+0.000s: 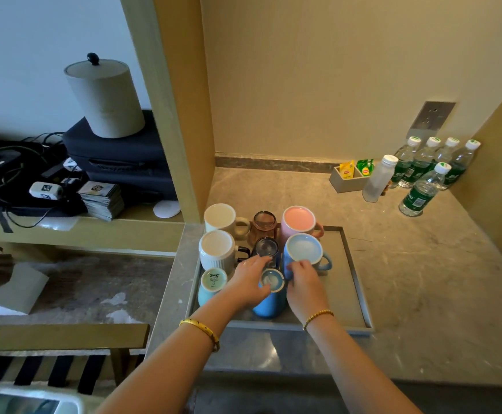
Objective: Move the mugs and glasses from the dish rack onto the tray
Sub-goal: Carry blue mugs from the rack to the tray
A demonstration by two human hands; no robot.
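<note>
A grey tray [353,282] lies on the stone counter with several upturned mugs and glasses on it. Both hands are round a blue mug [269,303] at the tray's front middle: my left hand [251,280] grips its left side near the base, and my right hand [303,286] holds its right side. Behind it stand a dark glass [266,248], a brown glass [264,224], a light blue mug [305,252] and a pink mug [299,221]. Two white mugs [218,248] and a small teal mug [212,283] stand on the left. No dish rack is in view.
Several water bottles [423,171], a white bottle [378,179] and a tea bag holder [350,176] stand at the counter's back right. A wooden partition [181,115] rises left of the tray. Beyond it a shelf holds a black case, cables and a grey canister [105,98].
</note>
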